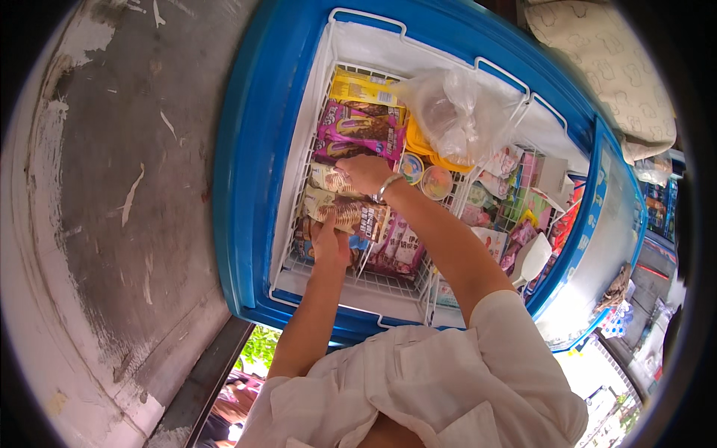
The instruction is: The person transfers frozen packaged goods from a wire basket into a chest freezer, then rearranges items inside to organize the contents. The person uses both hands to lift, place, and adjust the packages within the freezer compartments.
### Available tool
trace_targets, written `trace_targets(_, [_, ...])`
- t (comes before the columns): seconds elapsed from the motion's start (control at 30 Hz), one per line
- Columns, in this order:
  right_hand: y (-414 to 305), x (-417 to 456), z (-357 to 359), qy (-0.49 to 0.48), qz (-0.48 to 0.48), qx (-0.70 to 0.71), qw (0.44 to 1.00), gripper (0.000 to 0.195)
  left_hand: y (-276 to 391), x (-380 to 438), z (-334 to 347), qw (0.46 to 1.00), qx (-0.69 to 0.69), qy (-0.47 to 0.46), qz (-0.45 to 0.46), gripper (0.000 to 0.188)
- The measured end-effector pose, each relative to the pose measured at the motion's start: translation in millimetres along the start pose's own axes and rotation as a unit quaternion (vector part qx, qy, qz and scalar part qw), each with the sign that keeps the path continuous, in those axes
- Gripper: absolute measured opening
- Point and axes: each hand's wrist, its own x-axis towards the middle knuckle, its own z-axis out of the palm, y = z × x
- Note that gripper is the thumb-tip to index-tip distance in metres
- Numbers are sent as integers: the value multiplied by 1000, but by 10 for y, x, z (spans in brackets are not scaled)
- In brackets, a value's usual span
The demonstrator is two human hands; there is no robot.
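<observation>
Both hands reach into a wire basket (392, 285) inside a blue chest freezer. My left hand (330, 241) is at the near edge of a cream and brown ice cream packet (341, 211), its fingers partly hidden against the wrapper. My right hand (367, 172), with a bracelet at the wrist, touches another cream packet (325, 178) just beyond; its fingertips are partly hidden. Purple ice cream packets (358, 126) and a yellow one (364, 87) lie farther up the basket. Pink and white packets (400, 246) are below my right forearm.
A clear plastic bag (454, 112) rests over yellow containers (420, 140), near two round cups. More baskets hold packets and a white scoop (532, 259) on the right. The freezer's glass lid (594, 241) is at the right; a scuffed wall (145, 140) stands at the left.
</observation>
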Motion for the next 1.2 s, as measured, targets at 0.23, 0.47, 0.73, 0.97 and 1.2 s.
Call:
trace_targets(0.23, [-194, -495, 449, 258, -72, -161, 950, 43, 98, -24, 27, 966, 235, 101, -35, 34])
trace_targets(0.47, [-175, -615, 842, 185, -20, -213, 959, 56, 85, 39, 99, 943, 292, 157, -11, 46])
trace_targets(0.73, [-180, -640, 788, 212, -44, -156, 964, 62, 168, 2, 135, 926, 344, 150, 28, 51])
trace_targets(0.97, [101, -1818, 532, 401, 53, 36, 914, 39, 132, 40, -304, 704, 641, -128, 277, 34])
trace_targets(1.2, [1197, -2764, 586, 549, 324, 104, 763, 33, 159, 51, 46, 628, 691, -216, 284, 29])
